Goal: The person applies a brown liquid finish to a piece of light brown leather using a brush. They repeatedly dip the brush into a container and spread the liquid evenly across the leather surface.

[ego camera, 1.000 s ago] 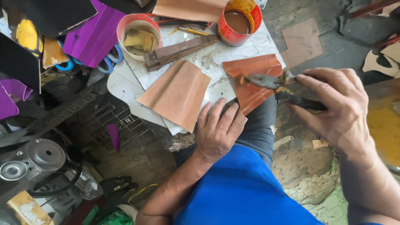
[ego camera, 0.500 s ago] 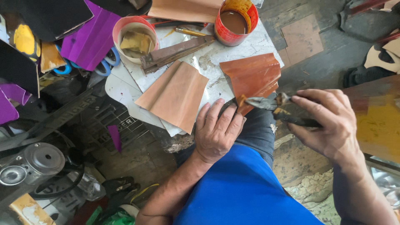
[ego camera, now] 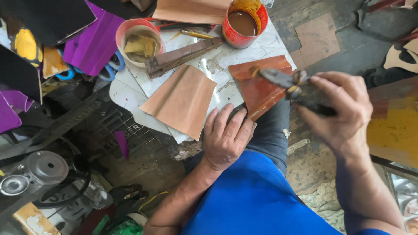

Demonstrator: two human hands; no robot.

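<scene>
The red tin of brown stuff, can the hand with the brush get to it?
Probably yes. The right hand holds the brush over the reddish piece, and the red tin sits just beyond, nothing between.

left hand [ego camera: 226, 139] flat, palm down, right hand [ego camera: 335, 111] clenched

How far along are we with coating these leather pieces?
Done: most of the dark piece looks glossy red-brown, wet with coating. In hand: the right hand holds a brush with its tip on that piece's top edge, while the left hand rests at its lower corner. Left: the tan piece beside it looks dry and uncoated.
</scene>
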